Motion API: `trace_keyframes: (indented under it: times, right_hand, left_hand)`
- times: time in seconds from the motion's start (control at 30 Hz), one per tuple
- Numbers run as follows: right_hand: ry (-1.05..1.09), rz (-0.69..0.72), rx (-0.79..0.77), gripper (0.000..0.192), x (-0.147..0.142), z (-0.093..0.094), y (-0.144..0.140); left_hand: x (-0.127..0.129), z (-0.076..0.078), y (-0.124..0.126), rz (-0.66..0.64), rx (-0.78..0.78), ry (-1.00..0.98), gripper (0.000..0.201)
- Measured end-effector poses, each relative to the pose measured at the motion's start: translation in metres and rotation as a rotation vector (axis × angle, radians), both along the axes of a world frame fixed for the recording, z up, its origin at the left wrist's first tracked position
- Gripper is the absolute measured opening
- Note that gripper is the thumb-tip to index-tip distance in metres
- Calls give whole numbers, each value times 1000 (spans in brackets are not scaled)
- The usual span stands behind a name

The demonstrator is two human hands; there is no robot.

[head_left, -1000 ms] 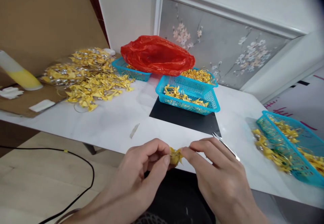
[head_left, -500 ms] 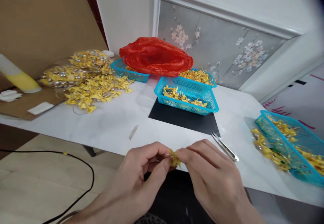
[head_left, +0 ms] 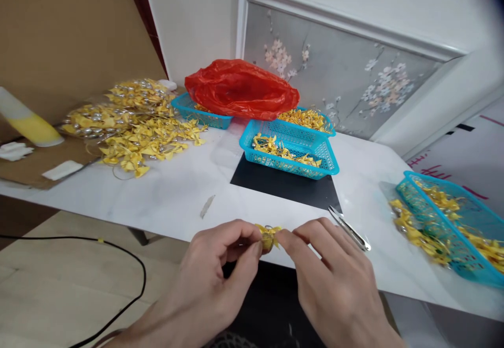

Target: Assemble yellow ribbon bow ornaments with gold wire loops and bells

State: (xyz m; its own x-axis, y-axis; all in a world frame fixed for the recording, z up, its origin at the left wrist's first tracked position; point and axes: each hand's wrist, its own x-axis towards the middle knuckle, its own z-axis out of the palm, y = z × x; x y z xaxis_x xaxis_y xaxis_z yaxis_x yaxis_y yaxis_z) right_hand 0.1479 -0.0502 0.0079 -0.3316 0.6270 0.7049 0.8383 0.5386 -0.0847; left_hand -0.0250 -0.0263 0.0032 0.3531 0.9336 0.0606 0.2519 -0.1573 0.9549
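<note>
From the head camera, we pinch a small yellow ribbon bow (head_left: 268, 235) between the fingertips of our left hand (head_left: 220, 269) and right hand (head_left: 334, 285), both closed narrowly on it just over the near edge of the white table (head_left: 173, 190), probably so the tiny piece stays steady and close to the eye. The thread snips (head_left: 349, 228) lie just beside the right hand (within easy reach), and blue baskets (head_left: 289, 148) of similar bows sit farther back. Our fingers hide most of the bow, so its wire or bead is hard to make out.

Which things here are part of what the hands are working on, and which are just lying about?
In hand:
left hand and right hand, both pinching the small yellow piece
snips beside the right hand
blue baskets and the loose pile of like yellow pieces

Lying about:
red plastic bag
cardboard sheet
black cable
</note>
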Motion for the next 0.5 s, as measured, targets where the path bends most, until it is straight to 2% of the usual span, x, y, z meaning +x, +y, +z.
trace_keyframes:
  times: [0.23,0.5]
  right_hand:
    - [-6,28,-51,29,5,-2,4]
    - [162,136,-251,27,13,-7,8]
  left_hand:
    - [1,-2,0,24,136,133,15]
    - [3,-1,0,44,266,215,13]
